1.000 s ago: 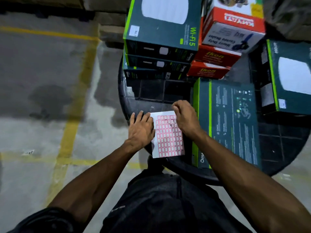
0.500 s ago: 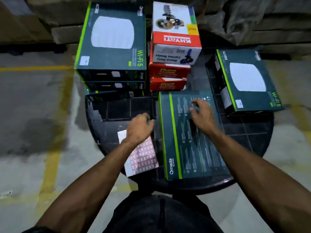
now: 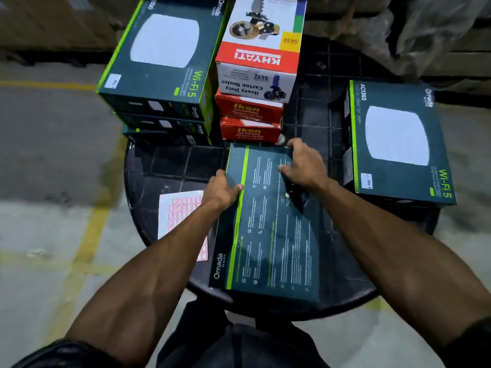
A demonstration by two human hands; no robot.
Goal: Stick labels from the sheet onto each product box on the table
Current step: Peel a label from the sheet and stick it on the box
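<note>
A round, dark table [image 3: 164, 166] with a gridded top holds several cardboard boxes. Nearest the person lies a flat, dark teal box [image 3: 268, 229], matte, with a lime stripe and fine white print. The left hand [image 3: 221, 188] grips its left edge, thumb on top, fingers curled out of sight down the side. The right hand [image 3: 305, 166] rests on the box's far right corner, fingers bent over the far edge. Left of the box, partly under the left forearm, lies a white label sheet [image 3: 175, 213] with a grid of red-bordered stickers. Behind stand a stack [image 3: 162, 75] of teal boxes and red-and-white cartons [image 3: 255, 75]; another teal box [image 3: 398, 144] lies to the right.
</note>
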